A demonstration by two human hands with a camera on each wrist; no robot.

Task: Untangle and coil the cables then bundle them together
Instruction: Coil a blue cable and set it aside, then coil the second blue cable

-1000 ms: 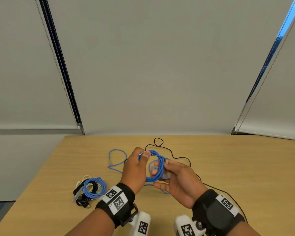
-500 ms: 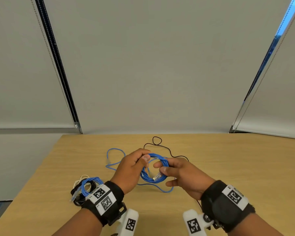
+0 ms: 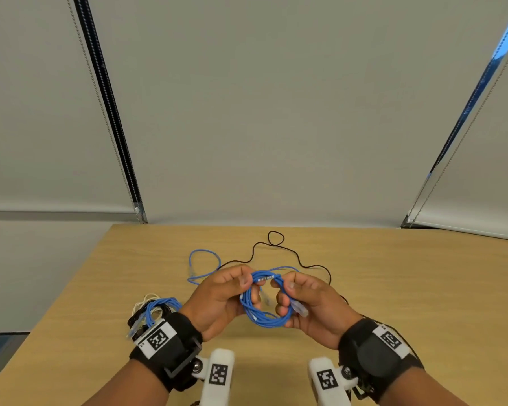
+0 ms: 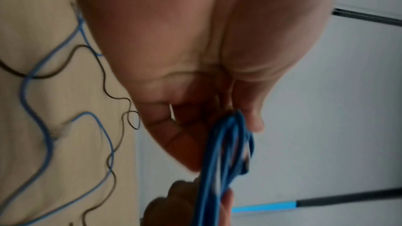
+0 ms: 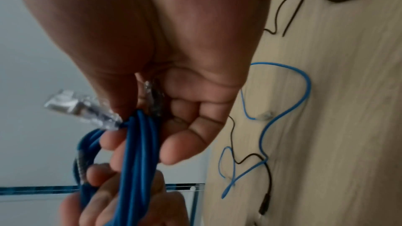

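Note:
A coil of blue network cable (image 3: 264, 316) is held above the wooden table (image 3: 408, 288) between both hands. My left hand (image 3: 238, 291) grips its left side, fingers curled round the strands (image 4: 226, 143). My right hand (image 3: 288, 300) grips the right side (image 5: 139, 143), and a clear plug (image 5: 74, 106) sticks out beside its fingers. A loose blue tail (image 3: 203, 265) with another clear plug trails onto the table at the left. A thin black cable (image 3: 276, 244) snakes across the table behind the hands.
A coiled bundle of blue, black and white cables (image 3: 153, 315) lies on the table by my left wrist. The table's far edge meets a pale wall with window blinds and bead chains (image 3: 100, 112). The table's left edge drops to the floor.
Both hands have drawn nearer to me and lifted the coil; the right hand has turned so its fingers wrap the coil's right side. The loose blue tail is shorter.

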